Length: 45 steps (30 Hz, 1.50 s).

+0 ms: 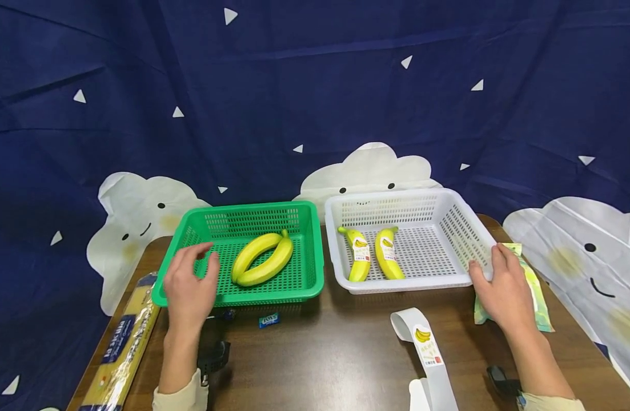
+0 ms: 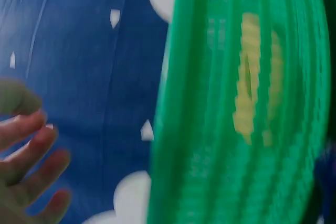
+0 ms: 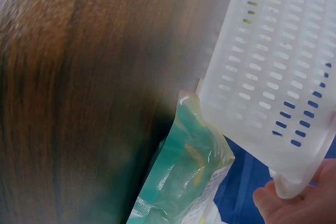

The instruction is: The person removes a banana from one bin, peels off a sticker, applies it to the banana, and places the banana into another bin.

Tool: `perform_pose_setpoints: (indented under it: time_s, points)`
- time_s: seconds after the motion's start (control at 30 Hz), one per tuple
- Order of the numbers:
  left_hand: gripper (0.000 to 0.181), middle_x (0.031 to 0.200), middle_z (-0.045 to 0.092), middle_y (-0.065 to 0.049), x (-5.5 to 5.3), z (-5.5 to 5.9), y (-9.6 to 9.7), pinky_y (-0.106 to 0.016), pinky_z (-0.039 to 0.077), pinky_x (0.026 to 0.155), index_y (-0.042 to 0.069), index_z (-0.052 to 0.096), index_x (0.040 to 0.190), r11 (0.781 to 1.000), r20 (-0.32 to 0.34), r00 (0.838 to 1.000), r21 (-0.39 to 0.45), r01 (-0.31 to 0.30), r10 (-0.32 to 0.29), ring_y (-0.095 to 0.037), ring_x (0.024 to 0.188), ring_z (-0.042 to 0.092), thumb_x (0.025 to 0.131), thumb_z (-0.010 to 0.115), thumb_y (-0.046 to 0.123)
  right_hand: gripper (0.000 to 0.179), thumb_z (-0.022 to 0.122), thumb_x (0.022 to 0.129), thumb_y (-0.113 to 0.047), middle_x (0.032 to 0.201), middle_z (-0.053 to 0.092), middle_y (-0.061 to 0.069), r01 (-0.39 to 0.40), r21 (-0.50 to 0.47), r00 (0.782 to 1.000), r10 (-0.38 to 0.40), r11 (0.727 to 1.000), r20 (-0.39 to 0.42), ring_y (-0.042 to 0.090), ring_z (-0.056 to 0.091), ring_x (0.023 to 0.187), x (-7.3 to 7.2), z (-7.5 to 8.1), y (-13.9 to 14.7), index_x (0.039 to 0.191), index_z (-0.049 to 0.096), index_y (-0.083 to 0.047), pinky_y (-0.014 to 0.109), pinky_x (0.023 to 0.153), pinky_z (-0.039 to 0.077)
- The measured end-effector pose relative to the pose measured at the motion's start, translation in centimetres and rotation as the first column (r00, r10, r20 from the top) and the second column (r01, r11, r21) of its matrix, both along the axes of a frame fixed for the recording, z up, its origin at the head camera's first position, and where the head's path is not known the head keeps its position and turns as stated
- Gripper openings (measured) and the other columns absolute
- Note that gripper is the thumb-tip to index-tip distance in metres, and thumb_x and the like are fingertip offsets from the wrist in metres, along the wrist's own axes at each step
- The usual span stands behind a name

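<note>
My left hand (image 1: 190, 285) is over the front left part of a green plastic basket (image 1: 315, 291), its fingers loosely bent and holding nothing. In the left wrist view the fingers (image 2: 37, 145) are apart from the basket wall. Two unlabelled bananas (image 1: 263, 270) lie touching inside it. With my right hand (image 1: 507, 288) I grip the rim at the front right corner of a white plastic basket (image 1: 422, 279). The right wrist view shows fingertips (image 3: 268, 200) at that rim. Two bananas (image 1: 357, 268) with paper labels lie at the white basket's left side.
A strip of banana labels (image 1: 428, 354) curls at the front. A green-yellow bag (image 1: 538, 297) lies beside my right hand, and a long yellow noodle packet (image 1: 121, 348) along the left edge. A small blue wrapper (image 1: 269, 320) sits before the green basket. A patterned curtain (image 1: 315, 103) hangs behind.
</note>
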<state>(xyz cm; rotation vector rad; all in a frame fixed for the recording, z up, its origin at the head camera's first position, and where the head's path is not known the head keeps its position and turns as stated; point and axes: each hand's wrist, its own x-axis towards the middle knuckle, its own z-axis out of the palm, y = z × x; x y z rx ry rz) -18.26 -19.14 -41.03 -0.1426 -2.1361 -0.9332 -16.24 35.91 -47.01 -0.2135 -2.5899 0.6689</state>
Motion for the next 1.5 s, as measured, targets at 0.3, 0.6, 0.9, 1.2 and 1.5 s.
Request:
perform_pose_setpoints:
  time_s: [0.3,0.6,0.9,1.2,1.5]
  points:
    - [0.027,0.106,0.062,-0.012,1.0,-2.3,-6.4,-0.044,0.035,0.092,0.009,0.068,0.115,0.893,0.162,0.933,0.274,-0.356,0.323,-0.029,0.103,0.055,0.091,0.062,0.020,0.068,0.047,0.097,-0.035,0.148,0.027,0.028,-0.004,0.013,1.000,0.003,1.000,0.018,0.049,0.029,0.130,0.0,-0.1,-0.1,0.144,0.029,0.012,0.061,0.101,0.023]
    - [0.039,0.127,0.055,-0.009,0.1,-4.8,-8.9,-0.028,0.042,0.082,0.016,0.060,0.131,0.770,0.483,0.874,0.540,-0.340,0.048,-0.023,0.113,0.051,0.095,0.059,0.031,0.069,0.046,0.097,-0.036,0.148,0.026,0.027,0.002,0.012,1.000,-0.003,1.000,0.026,0.048,0.027,0.132,0.2,0.0,-0.1,0.144,0.028,0.012,0.060,0.102,0.022]
    - [0.035,0.132,0.049,-0.008,-0.9,-6.7,-9.0,-0.030,0.037,0.091,0.019,0.060,0.132,0.660,0.409,0.908,0.706,-0.256,-0.086,-0.022,0.115,0.047,0.098,0.055,0.023,0.070,0.047,0.097,-0.036,0.148,0.026,0.029,-0.004,0.019,0.999,0.003,1.000,0.045,0.049,0.028,0.131,0.1,0.2,0.1,0.143,0.028,0.013,0.061,0.102,0.023]
    - [0.034,0.127,0.048,-0.004,-1.0,-7.2,-8.9,-0.031,0.035,0.089,0.016,0.060,0.131,0.673,0.374,0.925,0.702,-0.234,-0.068,-0.018,0.110,0.048,0.098,0.054,0.021,0.066,0.052,0.094,-0.035,0.138,0.033,0.037,-0.017,0.086,0.995,0.009,0.996,0.096,0.056,0.033,0.121,-0.1,2.0,-0.5,0.133,0.040,0.016,0.065,0.094,0.025]
    - [0.035,0.127,0.049,-0.006,-0.9,-7.2,-9.1,-0.030,0.035,0.090,0.017,0.060,0.132,0.680,0.395,0.917,0.688,-0.254,-0.057,-0.018,0.111,0.050,0.098,0.054,0.024,0.054,0.058,0.093,-0.042,0.134,0.046,0.028,-0.208,0.049,0.976,0.204,0.977,0.080,0.048,0.038,0.124,-1.5,7.2,-6.0,0.127,0.057,0.001,0.063,0.096,0.027]
